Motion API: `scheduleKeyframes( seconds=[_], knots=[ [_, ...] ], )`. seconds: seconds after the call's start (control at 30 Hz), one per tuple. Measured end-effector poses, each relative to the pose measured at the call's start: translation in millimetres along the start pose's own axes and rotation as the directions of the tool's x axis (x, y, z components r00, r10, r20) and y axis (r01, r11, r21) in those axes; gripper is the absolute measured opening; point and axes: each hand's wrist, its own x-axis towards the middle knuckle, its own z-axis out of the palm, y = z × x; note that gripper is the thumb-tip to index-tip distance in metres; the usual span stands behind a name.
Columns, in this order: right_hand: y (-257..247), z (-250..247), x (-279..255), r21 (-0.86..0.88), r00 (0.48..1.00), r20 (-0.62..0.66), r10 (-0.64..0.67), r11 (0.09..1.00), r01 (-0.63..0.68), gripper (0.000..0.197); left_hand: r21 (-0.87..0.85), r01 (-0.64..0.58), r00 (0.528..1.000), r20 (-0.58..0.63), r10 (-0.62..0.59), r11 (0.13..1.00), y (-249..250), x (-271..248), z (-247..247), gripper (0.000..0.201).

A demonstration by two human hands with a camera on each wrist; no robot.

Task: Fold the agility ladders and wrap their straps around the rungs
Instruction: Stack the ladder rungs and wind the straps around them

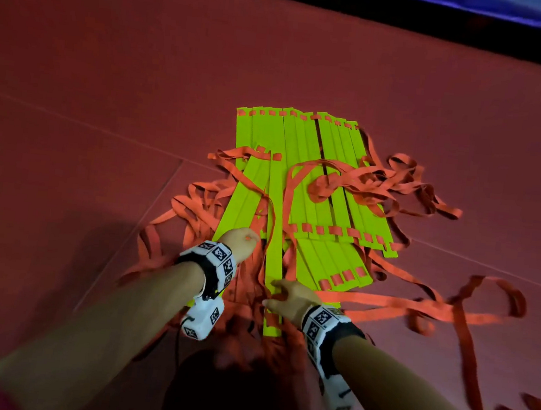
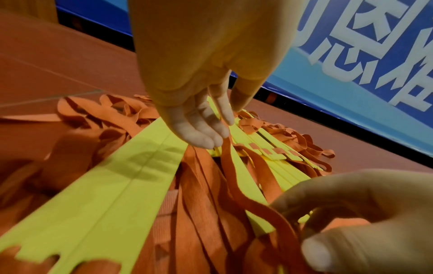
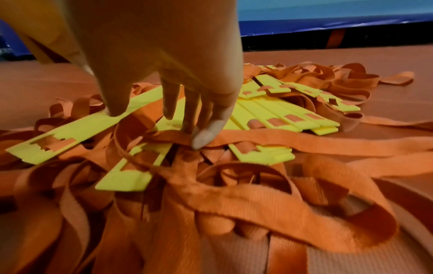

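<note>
Yellow-green ladder rungs (image 1: 301,181) lie fanned in a loose pile on the floor, threaded and tangled with orange straps (image 1: 380,185). My left hand (image 1: 242,238) hovers over the left rungs (image 2: 131,185) with its fingers (image 2: 199,135) fairly straight, pointing down. Their tips touch one orange strap (image 2: 228,166). That strap runs back to my right hand (image 2: 351,222), which pinches it between thumb and fingers. The right hand (image 1: 286,297) sits at the near end of a single long rung (image 1: 274,238). In the right wrist view its thumb (image 3: 114,109) rests on a rung (image 3: 77,129).
The floor is reddish matting (image 1: 108,90) with seam lines. A long loose strap (image 1: 470,316) trails off to the right and toward me. A dark base and blue banner wall (image 1: 479,13) run along the far edge. More strap loops (image 3: 257,204) are heaped near my wrists.
</note>
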Motion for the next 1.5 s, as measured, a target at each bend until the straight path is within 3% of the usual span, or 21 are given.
scheduleKeyframes(
  seconds=[0.1, 0.3, 0.4, 0.53, 0.67, 0.77, 0.9, 0.97, 1.1, 1.23, 1.3, 1.37, 1.43, 1.5],
  knots=[
    [2.3, 7.3, -3.0, -0.056, 0.999, -0.032, -0.007, 0.998, 0.005, 0.058, -0.014, -0.026, 1.000, 0.002, 0.026, 1.000, -12.0, -12.5, 7.6, 0.024],
    [3.8, 13.8, 3.5, -0.137, 0.998, -0.068, 0.009, 0.990, -0.018, 0.027, -0.032, -0.001, 1.000, 0.025, 0.002, 0.999, -41.1, -20.3, 21.0, 0.024],
    [10.5, 3.1, 6.7, -0.053, 0.996, -0.060, 0.065, 0.996, -0.068, 0.025, 0.002, 0.016, 1.000, 0.009, -0.016, 1.000, -48.2, -25.8, 27.6, 0.024],
    [32.2, -14.4, 11.7, 0.227, 0.966, -0.201, 0.162, 0.967, -0.115, 0.009, 0.049, -0.022, 0.999, 0.041, 0.020, 0.999, -57.7, -28.8, 49.8, 0.032],
    [43.6, -33.2, 7.4, 0.415, 0.946, -0.256, 0.199, 0.906, -0.078, 0.017, 0.076, -0.054, 0.994, 0.102, 0.046, 0.996, -54.6, -32.5, 71.1, 0.037],
    [54.7, -39.8, 5.2, 0.456, 0.933, -0.280, 0.226, 0.887, -0.078, 0.019, 0.014, -0.055, 0.993, 0.110, 0.053, 0.998, -52.4, -31.1, 85.9, 0.035],
    [68.8, -43.5, -2.0, 0.502, 0.879, -0.356, 0.316, 0.858, -0.105, 0.022, -0.107, -0.047, 0.988, 0.141, 0.062, 0.993, -43.5, -36.5, 105.4, 0.041],
    [74.1, -50.1, -5.9, 0.486, 0.825, -0.419, 0.379, 0.861, -0.149, 0.018, -0.117, -0.063, 0.991, 0.113, 0.076, 0.991, -37.0, -41.0, 111.7, 0.057],
    [97.0, -73.9, -17.3, 0.515, 0.699, -0.460, 0.547, 0.806, -0.291, 0.031, -0.060, -0.129, 0.990, 0.049, 0.132, 0.990, -30.8, -48.4, 117.5, 0.078],
    [120.9, -85.0, -33.5, 0.383, 0.651, -0.482, 0.587, 0.809, -0.446, 0.035, -0.037, -0.113, 0.991, 0.070, 0.116, 0.993, -33.6, -44.0, 111.4, 0.074],
    [121.1, -79.5, -40.0, 0.127, 0.675, -0.533, 0.511, 0.837, -0.533, 0.044, -0.053, -0.118, 0.989, 0.087, 0.122, 0.992, -36.1, -40.0, 104.2, 0.068],
    [112.8, -68.3, -40.9, -0.079, 0.773, -0.515, 0.370, 0.877, -0.473, 0.046, -0.093, -0.110, 0.989, 0.087, 0.119, 0.990, -41.2, -37.3, 96.7, 0.063],
    [102.3, -54.5, -34.6, -0.097, 0.881, -0.396, 0.260, 0.942, -0.321, 0.043, -0.121, -0.090, 0.991, 0.085, 0.101, 0.989, -47.7, -37.0, 87.4, 0.062],
    [84.1, -37.6, -30.7, -0.024, 0.944, -0.278, 0.178, 0.981, -0.192, 0.039, -0.122, -0.064, 0.995, 0.066, 0.073, 0.990, -56.7, -35.6, 79.2, 0.064]
  ],
)
